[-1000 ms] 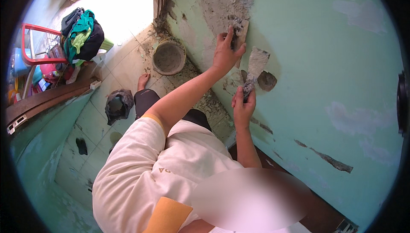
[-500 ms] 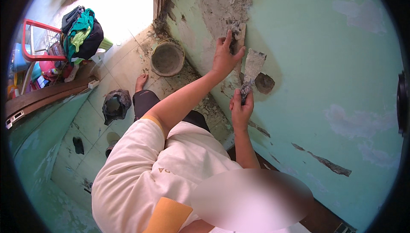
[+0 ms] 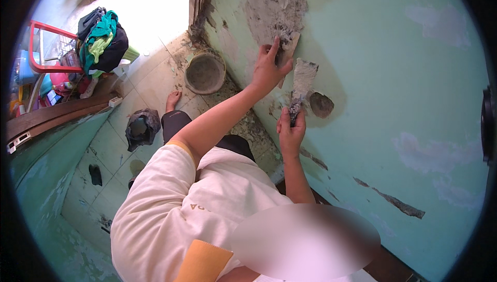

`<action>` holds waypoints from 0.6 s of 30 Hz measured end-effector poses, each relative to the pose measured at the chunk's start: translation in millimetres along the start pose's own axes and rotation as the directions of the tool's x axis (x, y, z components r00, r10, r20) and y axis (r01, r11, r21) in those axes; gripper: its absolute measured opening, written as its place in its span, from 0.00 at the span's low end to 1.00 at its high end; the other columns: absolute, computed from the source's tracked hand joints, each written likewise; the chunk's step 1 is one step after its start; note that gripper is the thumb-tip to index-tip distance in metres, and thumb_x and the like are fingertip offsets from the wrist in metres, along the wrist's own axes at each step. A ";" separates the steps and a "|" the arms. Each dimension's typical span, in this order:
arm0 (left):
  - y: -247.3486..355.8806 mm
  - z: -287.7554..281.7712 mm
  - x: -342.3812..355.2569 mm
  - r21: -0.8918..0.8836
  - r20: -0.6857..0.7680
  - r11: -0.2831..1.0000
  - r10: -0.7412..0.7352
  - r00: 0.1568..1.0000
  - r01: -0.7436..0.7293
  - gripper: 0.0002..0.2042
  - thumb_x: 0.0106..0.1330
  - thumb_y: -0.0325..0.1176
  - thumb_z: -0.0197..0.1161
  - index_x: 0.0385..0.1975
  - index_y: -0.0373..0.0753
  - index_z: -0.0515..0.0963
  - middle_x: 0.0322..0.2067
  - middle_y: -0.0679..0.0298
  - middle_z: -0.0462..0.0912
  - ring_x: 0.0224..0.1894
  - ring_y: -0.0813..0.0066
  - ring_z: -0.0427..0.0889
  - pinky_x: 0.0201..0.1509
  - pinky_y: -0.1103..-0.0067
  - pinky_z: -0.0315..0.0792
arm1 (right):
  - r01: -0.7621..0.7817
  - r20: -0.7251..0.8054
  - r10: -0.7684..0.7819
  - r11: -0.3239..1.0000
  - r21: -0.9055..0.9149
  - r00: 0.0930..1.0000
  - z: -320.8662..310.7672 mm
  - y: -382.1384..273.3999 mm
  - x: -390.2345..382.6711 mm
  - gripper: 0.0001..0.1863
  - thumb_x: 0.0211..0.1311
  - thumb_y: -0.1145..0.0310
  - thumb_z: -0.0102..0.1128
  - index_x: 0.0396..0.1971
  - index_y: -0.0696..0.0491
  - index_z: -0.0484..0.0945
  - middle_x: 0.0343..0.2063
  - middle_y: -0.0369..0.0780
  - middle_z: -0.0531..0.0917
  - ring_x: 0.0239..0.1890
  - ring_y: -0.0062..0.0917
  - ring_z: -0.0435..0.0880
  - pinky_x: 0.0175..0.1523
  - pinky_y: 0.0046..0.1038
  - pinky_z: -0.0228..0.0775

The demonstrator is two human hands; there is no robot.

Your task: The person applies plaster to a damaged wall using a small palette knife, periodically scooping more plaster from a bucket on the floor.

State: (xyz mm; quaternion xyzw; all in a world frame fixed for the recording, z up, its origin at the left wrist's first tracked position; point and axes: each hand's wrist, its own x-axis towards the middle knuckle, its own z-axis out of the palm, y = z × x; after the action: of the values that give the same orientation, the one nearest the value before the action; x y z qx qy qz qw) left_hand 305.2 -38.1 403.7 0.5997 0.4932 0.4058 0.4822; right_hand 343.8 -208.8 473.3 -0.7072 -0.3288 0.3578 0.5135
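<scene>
Mortar coats the blade of the scraper (image 3: 305,76), which stands near the green wall (image 3: 383,75) with its wide end up and its handle clamped in the fingers of the right hand (image 3: 292,133). Further up, the left hand (image 3: 268,70) holds the float (image 3: 293,44) at the lower edge of the rough grey patch (image 3: 273,8); its index finger lies extended and its thumb sticks out to the side, while the wrap of the other fingers is partly hidden. Scraper and float are just beside each other, and whether their edges touch, I cannot tell. A dark hole (image 3: 321,105) lies right next to the scraper's blade, and a long gouge (image 3: 399,202) runs lower along the wall. Several things could go wrong. Should the scraper tip, its load, if wet, might slide off and drop to the littered floor (image 3: 155,72). If the float's edge bites at an angle, it could drag fresh material away or leave ridges in the patch. With the tools so close, one might knock the other, and a scraper corner could catch the hole's rim and crumble it. The left thumb, held out from the float, suggests a loose grip that may let it twist. Below, the bucket (image 3: 206,90) sits near the bare foot (image 3: 173,101), so a careless step might jolt it, and grit there could hurt the sole.
</scene>
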 end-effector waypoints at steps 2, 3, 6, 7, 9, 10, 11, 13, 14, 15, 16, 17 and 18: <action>-2.7 0.9 -1.1 0.022 0.019 1.000 -0.006 1.000 0.005 0.42 0.58 0.45 0.72 0.73 0.44 0.60 0.56 0.49 0.69 0.54 0.52 0.77 0.57 0.67 0.75 | -0.002 0.004 0.002 1.000 0.000 1.000 2.4 0.5 1.1 0.10 0.74 0.66 0.57 0.34 0.51 0.66 0.19 0.30 0.70 0.16 0.12 0.66 0.21 0.18 0.60; -3.4 0.7 0.1 0.009 0.014 1.000 0.002 1.000 -0.002 0.42 0.58 0.45 0.72 0.73 0.44 0.60 0.56 0.49 0.69 0.54 0.52 0.77 0.57 0.67 0.75 | -0.003 0.005 0.003 1.000 -0.001 1.000 3.8 0.8 1.8 0.10 0.74 0.66 0.57 0.34 0.51 0.66 0.19 0.30 0.70 0.16 0.12 0.66 0.21 0.19 0.59; -2.4 1.2 1.4 -0.036 0.015 0.999 0.001 1.000 0.000 0.41 0.59 0.44 0.72 0.73 0.44 0.61 0.56 0.49 0.69 0.54 0.51 0.77 0.57 0.67 0.75 | 0.001 0.006 -0.001 1.000 0.006 1.000 6.6 0.6 3.0 0.10 0.74 0.66 0.57 0.34 0.51 0.66 0.19 0.30 0.70 0.16 0.12 0.66 0.21 0.19 0.59; -1.4 1.8 0.9 -0.055 0.023 0.998 -0.014 1.000 0.015 0.42 0.59 0.43 0.72 0.73 0.44 0.60 0.56 0.49 0.69 0.54 0.51 0.76 0.57 0.67 0.75 | 0.005 0.006 -0.005 1.000 0.005 1.000 6.7 0.5 3.2 0.10 0.74 0.66 0.57 0.34 0.51 0.66 0.19 0.30 0.70 0.16 0.12 0.66 0.21 0.19 0.59; -2.2 5.5 1.0 -0.071 0.012 0.997 -0.009 1.000 0.010 0.42 0.59 0.43 0.73 0.73 0.44 0.60 0.56 0.49 0.69 0.54 0.51 0.76 0.57 0.67 0.75 | 0.014 0.007 -0.014 1.000 0.004 1.000 7.6 -0.5 4.3 0.10 0.74 0.66 0.57 0.34 0.51 0.66 0.18 0.30 0.70 0.16 0.12 0.66 0.21 0.19 0.59; -3.2 8.8 0.6 -0.066 -0.007 0.998 0.009 1.000 -0.009 0.42 0.59 0.43 0.73 0.73 0.45 0.59 0.56 0.49 0.69 0.54 0.51 0.76 0.56 0.67 0.75 | 0.013 0.007 -0.013 1.000 -0.001 1.000 7.4 -0.6 5.1 0.10 0.74 0.66 0.57 0.34 0.51 0.66 0.18 0.30 0.70 0.16 0.12 0.66 0.20 0.19 0.59; -1.8 10.0 0.4 -0.062 -0.023 0.998 0.028 0.999 -0.029 0.42 0.59 0.43 0.73 0.73 0.45 0.59 0.56 0.49 0.69 0.54 0.51 0.76 0.56 0.67 0.75 | 0.011 0.005 -0.011 1.000 -0.006 1.000 6.9 -0.1 5.6 0.10 0.74 0.66 0.57 0.34 0.51 0.66 0.18 0.30 0.70 0.16 0.12 0.66 0.20 0.19 0.59; 0.5 11.8 0.1 -0.067 -0.007 0.998 -0.010 1.000 0.009 0.43 0.59 0.43 0.73 0.74 0.46 0.58 0.56 0.49 0.69 0.53 0.51 0.77 0.56 0.67 0.75 | 0.005 0.003 -0.005 1.000 -0.007 1.000 6.7 -0.7 6.1 0.10 0.74 0.66 0.56 0.34 0.51 0.66 0.18 0.30 0.70 0.16 0.12 0.66 0.20 0.19 0.59; 1.4 12.3 0.0 -0.068 0.000 0.997 -0.029 1.000 0.029 0.43 0.59 0.43 0.73 0.74 0.46 0.57 0.56 0.49 0.69 0.53 0.51 0.77 0.56 0.67 0.75 | 0.001 0.003 -0.001 1.000 -0.002 1.000 7.5 -3.2 6.0 0.10 0.74 0.66 0.56 0.33 0.51 0.66 0.18 0.30 0.69 0.16 0.12 0.66 0.20 0.19 0.59; 2.0 12.8 0.2 -0.064 -0.012 0.998 -0.015 1.000 0.014 0.43 0.59 0.42 0.73 0.74 0.46 0.57 0.56 0.49 0.68 0.53 0.51 0.77 0.56 0.67 0.75 | -0.003 0.004 0.003 1.000 0.004 1.000 7.9 -4.6 6.0 0.10 0.74 0.66 0.56 0.33 0.51 0.67 0.18 0.30 0.69 0.16 0.12 0.66 0.20 0.19 0.59; 2.6 13.2 0.8 -0.059 -0.024 0.998 0.000 1.000 -0.001 0.44 0.59 0.42 0.73 0.74 0.46 0.56 0.56 0.49 0.68 0.53 0.51 0.77 0.56 0.67 0.75 | 0.001 0.007 -0.001 1.000 0.001 1.000 7.7 -4.7 6.4 0.10 0.74 0.66 0.56 0.33 0.51 0.66 0.18 0.30 0.69 0.16 0.12 0.66 0.20 0.19 0.59; 3.9 13.0 1.7 -0.055 -0.035 0.998 0.015 0.999 -0.017 0.44 0.59 0.42 0.73 0.75 0.46 0.56 0.56 0.49 0.68 0.53 0.51 0.77 0.56 0.67 0.75 | 0.005 0.009 -0.005 1.000 -0.002 1.000 7.6 -4.8 7.2 0.10 0.74 0.66 0.56 0.33 0.51 0.66 0.18 0.30 0.69 0.16 0.12 0.65 0.20 0.19 0.59; 5.2 12.9 3.1 -0.062 -0.032 0.998 0.010 0.999 -0.012 0.44 0.59 0.41 0.73 0.75 0.46 0.56 0.56 0.49 0.68 0.53 0.51 0.77 0.56 0.67 0.75 | 0.010 0.011 -0.009 1.000 -0.005 1.000 7.4 -5.0 7.9 0.10 0.74 0.66 0.56 0.33 0.51 0.66 0.18 0.30 0.69 0.16 0.12 0.65 0.20 0.19 0.59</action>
State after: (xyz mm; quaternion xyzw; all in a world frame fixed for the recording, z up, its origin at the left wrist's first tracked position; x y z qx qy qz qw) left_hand 319.2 -37.7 406.2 0.5806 0.4847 0.4328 0.4905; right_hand 341.2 -197.3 475.2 -0.7051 -0.3360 0.3583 0.5115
